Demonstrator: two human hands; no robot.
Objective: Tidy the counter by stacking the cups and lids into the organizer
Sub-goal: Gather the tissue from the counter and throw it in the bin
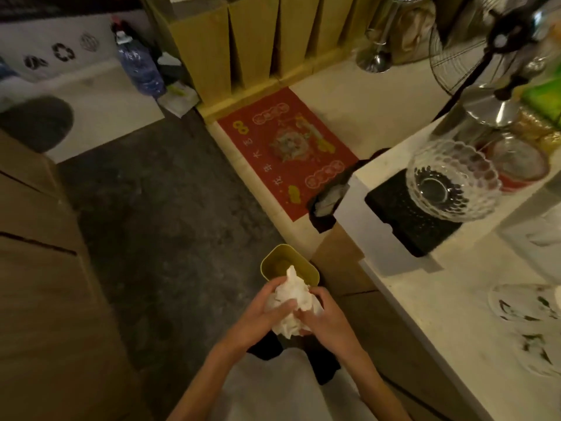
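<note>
Both of my hands hold a crumpled white paper tissue (293, 302) just above a small yellow-green bin (273, 262) that stands on the dark floor beside the counter. My left hand (264, 314) grips the wad from the left and my right hand (326, 320) presses it from the right. The tissue sticks up between the fingers and hangs below them. No cups, lids or organizer can be made out clearly in this view.
A white counter (425, 299) runs along the right, carrying a clear glass bowl (452, 183) on a black scale (406, 214) and patterned plates (525, 308). A red mat (288, 153) lies on the floor ahead. Brown cabinets (39, 268) stand at the left, water bottles (139, 65) farther back.
</note>
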